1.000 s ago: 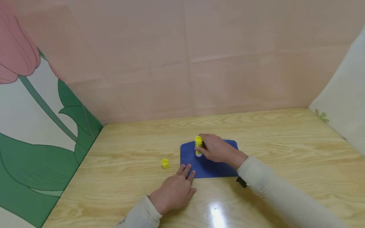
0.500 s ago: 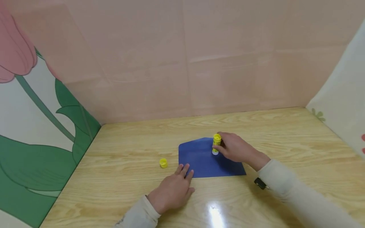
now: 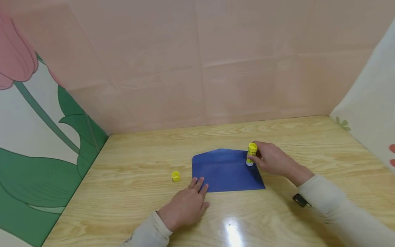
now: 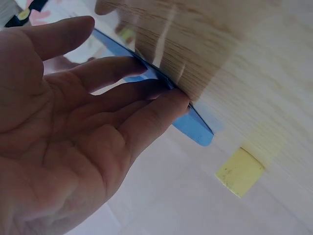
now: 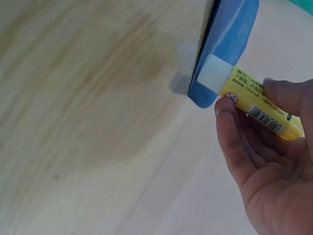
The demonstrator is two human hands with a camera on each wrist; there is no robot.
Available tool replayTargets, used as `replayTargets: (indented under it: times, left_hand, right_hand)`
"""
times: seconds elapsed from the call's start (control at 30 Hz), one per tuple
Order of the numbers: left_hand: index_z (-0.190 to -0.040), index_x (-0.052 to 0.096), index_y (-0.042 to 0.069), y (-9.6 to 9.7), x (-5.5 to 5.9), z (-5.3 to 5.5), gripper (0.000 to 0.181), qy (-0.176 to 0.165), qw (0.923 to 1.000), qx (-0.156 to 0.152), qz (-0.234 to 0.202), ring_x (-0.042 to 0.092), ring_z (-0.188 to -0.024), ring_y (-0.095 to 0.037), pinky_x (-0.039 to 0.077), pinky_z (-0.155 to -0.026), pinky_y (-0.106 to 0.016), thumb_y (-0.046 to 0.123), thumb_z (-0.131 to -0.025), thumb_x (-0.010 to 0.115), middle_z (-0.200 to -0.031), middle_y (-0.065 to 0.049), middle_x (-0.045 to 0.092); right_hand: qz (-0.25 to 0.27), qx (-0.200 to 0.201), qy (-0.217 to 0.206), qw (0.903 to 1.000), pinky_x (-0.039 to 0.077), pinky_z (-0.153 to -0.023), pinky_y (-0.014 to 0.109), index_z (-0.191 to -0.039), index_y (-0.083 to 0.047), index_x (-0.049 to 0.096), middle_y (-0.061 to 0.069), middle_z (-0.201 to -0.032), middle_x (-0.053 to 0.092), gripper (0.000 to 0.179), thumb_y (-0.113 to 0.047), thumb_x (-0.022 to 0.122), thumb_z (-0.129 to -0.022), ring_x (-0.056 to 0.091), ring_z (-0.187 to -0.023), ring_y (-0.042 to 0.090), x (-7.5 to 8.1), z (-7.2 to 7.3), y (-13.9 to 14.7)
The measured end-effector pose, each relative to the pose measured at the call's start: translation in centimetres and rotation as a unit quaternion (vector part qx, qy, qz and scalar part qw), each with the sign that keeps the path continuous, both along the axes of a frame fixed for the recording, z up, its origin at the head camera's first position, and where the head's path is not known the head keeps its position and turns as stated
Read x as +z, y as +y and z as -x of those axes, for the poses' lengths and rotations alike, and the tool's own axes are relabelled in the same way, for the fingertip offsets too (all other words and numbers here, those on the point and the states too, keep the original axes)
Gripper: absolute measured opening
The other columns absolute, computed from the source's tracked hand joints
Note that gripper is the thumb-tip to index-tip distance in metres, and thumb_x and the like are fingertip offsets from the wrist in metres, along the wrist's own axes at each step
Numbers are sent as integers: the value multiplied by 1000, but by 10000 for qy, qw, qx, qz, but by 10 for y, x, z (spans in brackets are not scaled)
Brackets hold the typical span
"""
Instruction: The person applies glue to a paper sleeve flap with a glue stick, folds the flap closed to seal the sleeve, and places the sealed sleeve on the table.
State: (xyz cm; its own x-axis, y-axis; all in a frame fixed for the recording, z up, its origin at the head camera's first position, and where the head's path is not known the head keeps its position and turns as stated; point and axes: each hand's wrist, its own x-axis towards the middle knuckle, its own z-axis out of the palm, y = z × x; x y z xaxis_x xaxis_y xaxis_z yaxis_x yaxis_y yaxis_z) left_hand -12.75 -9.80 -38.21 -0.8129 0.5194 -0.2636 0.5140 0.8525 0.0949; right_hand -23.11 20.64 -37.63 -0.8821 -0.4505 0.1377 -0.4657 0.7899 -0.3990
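Right grip (image 3: 275, 160) pinches glue stick (image 3: 252, 151), white end down at far-right edge of blue paper (image 3: 225, 171) on table (image 3: 123, 168), head view; left grip (image 3: 186, 207), fingers extended, touches near-left corner. Left wrist: paper looks thin, likely slides; press edge. Right wrist: glue stick probably light, stiff; hold mid-body.

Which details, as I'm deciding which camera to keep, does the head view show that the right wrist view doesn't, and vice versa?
Only the head view: the left hand at the near-left corner of the blue paper, and the yellow cap left of it. Only the right wrist view: the barcode and crossed-out symbol on the glue stick. Both: the right hand holding the glue stick, its white end at the blue paper, and the table.
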Motion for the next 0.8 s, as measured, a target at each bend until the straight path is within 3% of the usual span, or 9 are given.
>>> replayTargets:
  times: [0.43, 0.6, 0.8]
  left_hand:
    - [-151, 42, 8, -2, 0, 2, 56, -76, 10000, -42, -48, 29, -150, -35, 40, -116, -45, 39, -105, 45, -162, -16, 29]
    - [-150, 43, 9, -3, -1, 3, 55, -135, 9998, 25, -137, 30, -150, -36, 39, -117, -45, 39, -105, 45, -161, -16, 31]
    - [-151, 43, 9, -2, -2, 3, 55, -117, 9999, 10, -108, 30, -150, -35, 39, -117, -45, 40, -105, 45, -162, -15, 30]
  right_hand:
    - [-65, -240, -84, 9997, 38, -53, 25, -92, -6, 55, 0, -71, 53, 19, -22, 65, -96, 46, -60, 11, 3, 0, 17]
    - [51, -433, 39, 9990, 39, -53, 26, -91, -6, 55, 1, -70, 54, 20, -23, 64, -97, 46, -59, 12, 12, -4, 22]
    - [420, -396, 98, 9983, 42, -55, 26, -93, -6, 57, 2, -75, 57, 22, -26, 63, -99, 48, -63, 12, 29, -14, -4]
